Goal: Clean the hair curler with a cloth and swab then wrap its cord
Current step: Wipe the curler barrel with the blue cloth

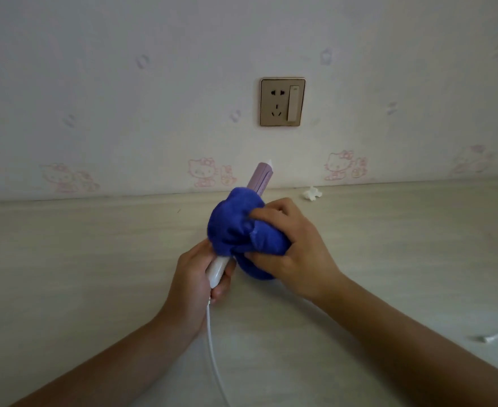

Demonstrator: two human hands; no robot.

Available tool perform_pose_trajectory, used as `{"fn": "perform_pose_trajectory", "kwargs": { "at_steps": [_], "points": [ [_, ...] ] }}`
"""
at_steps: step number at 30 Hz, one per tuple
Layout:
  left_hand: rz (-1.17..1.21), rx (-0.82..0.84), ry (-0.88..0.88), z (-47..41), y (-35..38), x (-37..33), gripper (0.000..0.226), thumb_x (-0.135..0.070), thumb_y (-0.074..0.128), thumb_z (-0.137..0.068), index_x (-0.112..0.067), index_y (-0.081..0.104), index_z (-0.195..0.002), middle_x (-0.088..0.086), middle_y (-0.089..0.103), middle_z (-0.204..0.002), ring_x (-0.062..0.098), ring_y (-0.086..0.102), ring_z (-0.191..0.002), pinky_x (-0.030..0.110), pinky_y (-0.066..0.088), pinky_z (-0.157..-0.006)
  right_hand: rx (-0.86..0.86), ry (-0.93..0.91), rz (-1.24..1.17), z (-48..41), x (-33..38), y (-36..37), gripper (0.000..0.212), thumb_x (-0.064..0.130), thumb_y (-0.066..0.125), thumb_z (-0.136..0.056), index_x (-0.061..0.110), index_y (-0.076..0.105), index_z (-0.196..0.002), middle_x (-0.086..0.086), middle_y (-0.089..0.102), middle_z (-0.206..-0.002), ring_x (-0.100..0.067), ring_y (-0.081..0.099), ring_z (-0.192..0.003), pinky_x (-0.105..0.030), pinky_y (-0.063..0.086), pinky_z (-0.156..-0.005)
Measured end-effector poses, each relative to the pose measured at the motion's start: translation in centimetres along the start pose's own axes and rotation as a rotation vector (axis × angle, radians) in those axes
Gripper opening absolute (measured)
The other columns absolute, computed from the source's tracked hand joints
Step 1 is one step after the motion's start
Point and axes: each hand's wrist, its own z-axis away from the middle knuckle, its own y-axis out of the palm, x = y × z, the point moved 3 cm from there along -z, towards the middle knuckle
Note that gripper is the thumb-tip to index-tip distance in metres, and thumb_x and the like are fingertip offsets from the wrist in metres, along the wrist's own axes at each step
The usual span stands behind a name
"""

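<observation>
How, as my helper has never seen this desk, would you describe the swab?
Start at the pale table below the wall socket. Near its right side, toward the person, lies the swab: a thin white stick, unlike the crumpled white scrap by the wall.

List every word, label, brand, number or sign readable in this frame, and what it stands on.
No readable text here.
On the beige rocker switch in the gold-framed wall socket: a faint mark near its top, too small to read.
On the lilac-and-white hair curler: no print shows on the parts clear of the bunched blue cloth.
On the pale wallpaper: pink cartoon cat prints, no letters.
</observation>
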Motion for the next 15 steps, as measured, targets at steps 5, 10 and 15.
{"fn": "perform_pose_trajectory", "kwargs": {
  "at_steps": [5, 10, 15],
  "points": [
    [0.007, -0.111, -0.039, -2.0, 0.1, 0.1, 0.058, 0.020, 0.030, -0.101, -0.014, 0.047, -0.057, 0.005, 0.040, -0.054, 0.005, 0.048, -0.032, 0.012, 0.035, -0.035, 0.030, -0.070, 0.037, 0.0, 0.5, 1.8, 0.046, 0.041, 0.074, -0.076, 0.040, 0.063, -0.121, 0.017, 0.052, -0.115, -0.008, 0.062, -0.101, -0.032, 0.054, -0.089],
    [0.097, 0.032, 0.033, -1.0, -0.1, -0.1, 0.045, -0.015, 0.039, -0.101, -0.018, 0.054, -0.058, 0.007, 0.045, -0.056, 0.013, 0.030, -0.034, 0.019, 0.021, -0.037, -0.168, 0.011, 0.081, -1.6, -1.3, -0.3, 0.041, 0.022, 0.078, -0.080, 0.031, 0.067, -0.119, 0.010, 0.057, -0.109, -0.004, 0.060, -0.093, -0.032, 0.054, -0.084],
    [0.146, -0.148, 0.009, -0.9, -0.5, 0.4, 0.034, -0.004, 0.040, -0.099, -0.004, 0.056, -0.069, 0.017, 0.052, -0.055, 0.014, 0.047, -0.032, 0.018, 0.034, -0.033, 0.095, -0.081, 0.134, 0.3, 0.6, 1.8, 0.063, 0.044, 0.075, -0.081, 0.036, 0.056, -0.141, 0.011, 0.047, -0.121, -0.012, 0.057, -0.105, -0.034, 0.052, -0.094]
  ]
}}
